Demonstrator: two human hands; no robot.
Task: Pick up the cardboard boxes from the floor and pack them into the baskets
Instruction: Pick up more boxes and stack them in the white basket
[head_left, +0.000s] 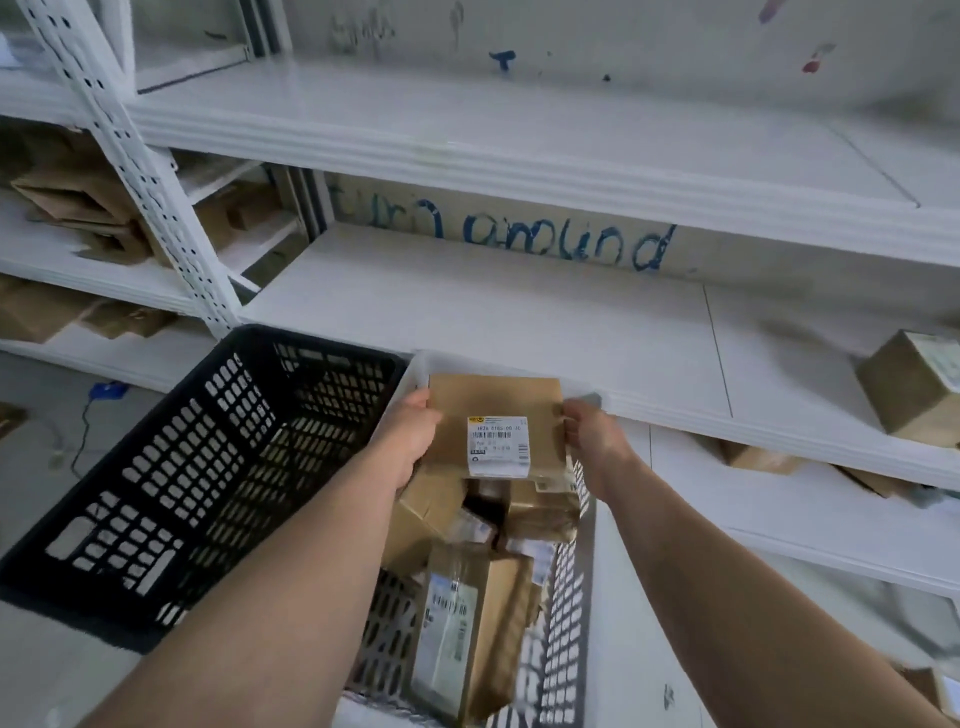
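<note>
Far left, rack shelves hold loose cardboard (67, 197). Next, a black basket (171, 467) sits at a tilt, open side toward us. Centre: we note the left hand (410, 441) gripping the left edge of a flat cardboard box (498, 405), fingers curled round it, white label (497, 447) facing up. The right hand (597, 441) pinches the opp. edge. Box is held roughly level, just above a white basket (566, 623) that contains several boxes (467, 623), piled approx. to the rim. This basket stands at the shelf (519, 322) front. Far right, one more box (914, 389) rests tilted on that shelf.
</note>
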